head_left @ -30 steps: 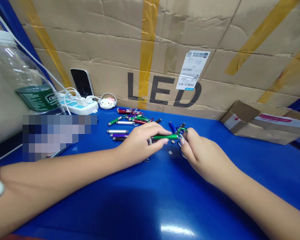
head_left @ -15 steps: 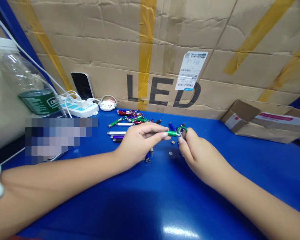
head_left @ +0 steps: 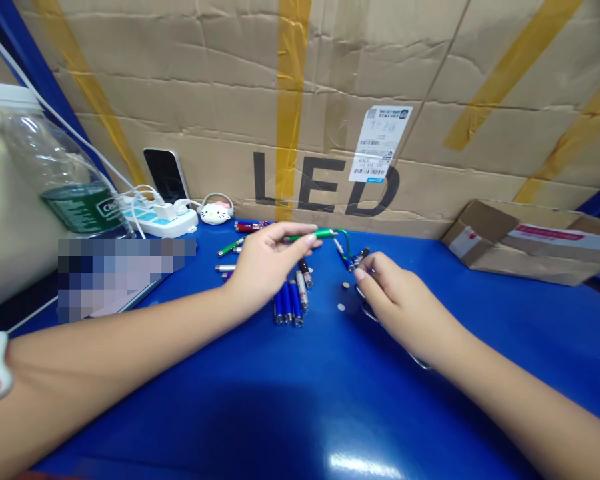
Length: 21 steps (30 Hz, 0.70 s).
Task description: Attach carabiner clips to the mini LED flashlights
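My left hand (head_left: 265,267) pinches a slim green penlight (head_left: 323,234) above the blue table. From its end hangs a green carabiner clip (head_left: 347,241). Lower to the right, my right hand (head_left: 390,287) is closed at the thumb and forefinger, beside a small blue-ended piece (head_left: 351,265) and a dark piece (head_left: 363,254). What it grips cannot be made out; a thin metal curve (head_left: 420,363) shows beneath it. Several blue penlights (head_left: 289,307) and a silver one (head_left: 301,291) lie below my left hand, which partly hides more penlights.
Two small round discs (head_left: 341,307) lie between the hands. An open cardboard box (head_left: 525,247) stands right. A large carton (head_left: 220,87) backs the table (head_left: 260,407). At left are a power strip (head_left: 165,223), a phone (head_left: 164,173), a white cat-shaped case (head_left: 216,212) and a plastic bottle (head_left: 75,193).
My left hand has moved up and left with the green penlight, whose clip now hangs away from my right hand. The right fingers have let the clip go and sit slightly lower.
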Tool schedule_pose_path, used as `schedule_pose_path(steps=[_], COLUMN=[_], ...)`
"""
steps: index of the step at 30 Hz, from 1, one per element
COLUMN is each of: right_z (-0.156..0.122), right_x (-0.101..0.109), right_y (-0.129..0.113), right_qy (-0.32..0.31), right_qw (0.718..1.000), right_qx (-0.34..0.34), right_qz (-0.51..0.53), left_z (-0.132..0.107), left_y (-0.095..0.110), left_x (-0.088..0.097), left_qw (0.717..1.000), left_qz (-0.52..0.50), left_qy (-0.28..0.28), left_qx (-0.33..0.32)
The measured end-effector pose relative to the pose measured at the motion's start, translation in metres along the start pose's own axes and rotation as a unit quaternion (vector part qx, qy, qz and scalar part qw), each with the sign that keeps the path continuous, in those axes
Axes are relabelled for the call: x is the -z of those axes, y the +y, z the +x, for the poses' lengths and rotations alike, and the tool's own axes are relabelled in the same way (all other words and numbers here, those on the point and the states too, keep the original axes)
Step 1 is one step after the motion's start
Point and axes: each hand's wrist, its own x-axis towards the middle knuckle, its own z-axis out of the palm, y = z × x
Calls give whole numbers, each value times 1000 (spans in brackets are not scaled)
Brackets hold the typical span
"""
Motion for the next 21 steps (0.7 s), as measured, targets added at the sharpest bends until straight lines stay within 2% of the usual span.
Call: schedule_pose_path(steps=[3, 7, 11, 14, 17, 21], right_z=[5, 16, 21, 18, 12, 4], right_x=[9, 13, 11, 16, 23, 26], right_y=[13, 32, 43, 40, 32, 27], right_qy=[24, 43, 34, -6, -70, -160], right_qw=[1000, 997, 991, 991, 989, 980], right_qx=[4, 44, 91, 98, 100, 94], right_qz=[-5, -56, -93, -97, -87, -70], left_z=[21, 43, 54, 55, 52, 48], left_y=[-5, -8, -17, -24, -28, -23], left_x=[22, 50, 63, 66, 65, 61], left_qw=[993, 967, 936, 918, 902, 875], left_qz=[98, 241, 341, 386, 416, 458], left_qy=[36, 60, 29, -12, -47, -98], left_qx=[-56, -57, -82, -90, -104, -120])
